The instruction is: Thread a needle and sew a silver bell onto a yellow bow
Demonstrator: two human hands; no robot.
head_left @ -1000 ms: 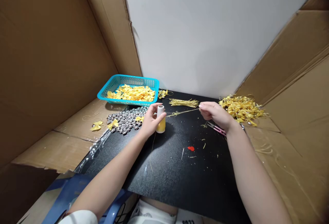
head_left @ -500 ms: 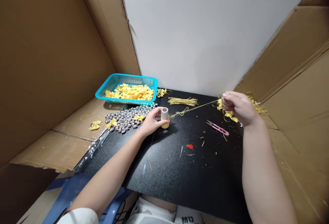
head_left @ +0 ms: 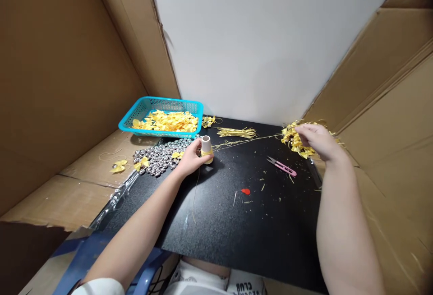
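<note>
My left hand [head_left: 190, 159] is wrapped round a white-topped cone spool [head_left: 206, 145] with yellow thread on its lower part, held upright over the black table. Gold-yellow thread [head_left: 248, 140] runs from the spool to a pile of yellow ribbon bows [head_left: 297, 139] at the right. Beside that pile is my right hand [head_left: 316, 139], its fingers stretched out leftward, apart from the thread's visible stretch. Its fingertips partly overlap the bows, and its thumb is hard to make out. A loose thread end hangs below the spool.
A blue basket [head_left: 160, 135] of yellow bows stands at the back left, near silvery beads [head_left: 158, 157]. Gold twist ties [head_left: 237, 132] lie at the back. Pink thread snips [head_left: 282, 166], a needle [head_left: 234, 198] and a red piece [head_left: 246, 191] lie on the black table [head_left: 216, 223].
My right hand has loosened from its pinch on the thread and turned flatter beside the bows. The thread now lies lower, reaching the pile. My left hand keeps its hold on the spool.
</note>
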